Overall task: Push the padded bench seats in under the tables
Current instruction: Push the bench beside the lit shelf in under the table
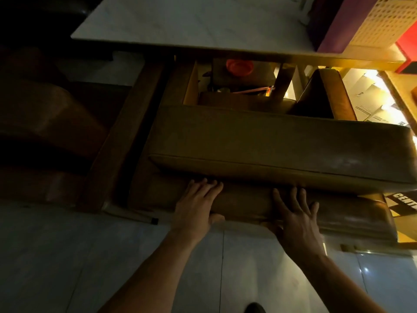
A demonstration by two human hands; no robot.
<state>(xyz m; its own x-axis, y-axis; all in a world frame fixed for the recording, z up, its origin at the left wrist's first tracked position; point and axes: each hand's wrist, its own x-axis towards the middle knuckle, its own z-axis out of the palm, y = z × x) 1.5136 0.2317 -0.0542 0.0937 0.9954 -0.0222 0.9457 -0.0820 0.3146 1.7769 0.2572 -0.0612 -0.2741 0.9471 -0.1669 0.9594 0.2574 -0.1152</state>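
A brown padded bench seat (248,202) lies low on the floor in front of me. A second padded bench seat (270,145) rests on top of it, a little further back. My left hand (194,208) lies flat on the lower seat's near edge, fingers spread, thumb hooked over the front. My right hand (295,218) presses flat on the same edge further right. Beyond the seats a white marble-topped table (180,23) stands, its underside in shadow.
Another brown seat (325,93) stands under the table at the right. An orange bowl (239,66) sits below the tabletop. A dark wooden frame (121,136) runs along the left. Pale floor tiles (112,256) lie near me. Purple and red boxes (352,23) stand on the table's right.
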